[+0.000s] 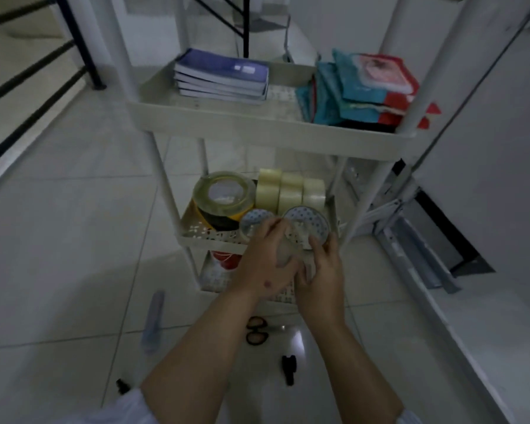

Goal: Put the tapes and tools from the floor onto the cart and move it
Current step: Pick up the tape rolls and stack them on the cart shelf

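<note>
— What is seen on the white cart [196, 237]?

— On its middle shelf a large clear tape roll [224, 191] is laid flat on a yellow-and-black striped roll [214, 217], with six clear rolls [289, 191] stood on edge just beside it, and two dotted-core rolls [306, 221] in front.

— And on the floor?

— Black-handled scissors [256, 330] are left near the cart's base; a small black tool [289, 368] and a blurred bluish long tool [153, 322] lie apart.

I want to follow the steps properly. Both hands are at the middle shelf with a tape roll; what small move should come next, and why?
Probably set the clear tape roll down in the middle shelf beside the other rolls and let go: both hands, left and right, are occupied, while the scissors lie on the floor.
</note>
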Available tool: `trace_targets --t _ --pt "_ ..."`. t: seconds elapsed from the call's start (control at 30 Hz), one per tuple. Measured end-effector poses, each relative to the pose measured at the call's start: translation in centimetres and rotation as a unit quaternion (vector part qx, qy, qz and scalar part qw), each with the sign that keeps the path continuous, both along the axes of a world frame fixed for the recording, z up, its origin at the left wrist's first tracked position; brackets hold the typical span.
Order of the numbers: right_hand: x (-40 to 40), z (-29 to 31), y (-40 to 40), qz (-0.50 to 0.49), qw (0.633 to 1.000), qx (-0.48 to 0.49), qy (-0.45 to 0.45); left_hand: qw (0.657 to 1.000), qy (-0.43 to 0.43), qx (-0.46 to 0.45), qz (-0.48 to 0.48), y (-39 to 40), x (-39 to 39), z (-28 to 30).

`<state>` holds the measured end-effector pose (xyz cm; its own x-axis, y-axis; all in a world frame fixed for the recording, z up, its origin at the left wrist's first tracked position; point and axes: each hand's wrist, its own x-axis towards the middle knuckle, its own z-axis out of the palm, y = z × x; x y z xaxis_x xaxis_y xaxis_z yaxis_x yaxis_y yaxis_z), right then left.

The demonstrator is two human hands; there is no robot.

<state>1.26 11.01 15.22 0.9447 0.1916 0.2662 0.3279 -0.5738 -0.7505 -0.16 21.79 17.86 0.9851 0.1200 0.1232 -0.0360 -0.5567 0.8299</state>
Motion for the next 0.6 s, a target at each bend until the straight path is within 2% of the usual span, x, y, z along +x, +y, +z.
trace_targets --t 0.1,0.2,0.43,0.6 --pt "1.5 -0.4 0.2 0.001 1.000 -0.015 0.002 1.000 -0.012 0.018 0.009 0.0 1.8 -0.3" --pt "2.7 -1.1 0.6 -0.006 0.999 -0.036 -0.009 0.999 0.013 0.029 0.022 0.2 3.1 -1.2" --pt "3.3 -2.3 0.8 -0.006 0.999 -0.042 0.019 0.991 0.064 0.112 0.024 0.4 3.4 -3.0" --pt "3.7 -2.6 0.8 0.010 0.995 -0.072 0.065 0.988 0.082 0.130 0.011 0.5 3.5 -3.1"
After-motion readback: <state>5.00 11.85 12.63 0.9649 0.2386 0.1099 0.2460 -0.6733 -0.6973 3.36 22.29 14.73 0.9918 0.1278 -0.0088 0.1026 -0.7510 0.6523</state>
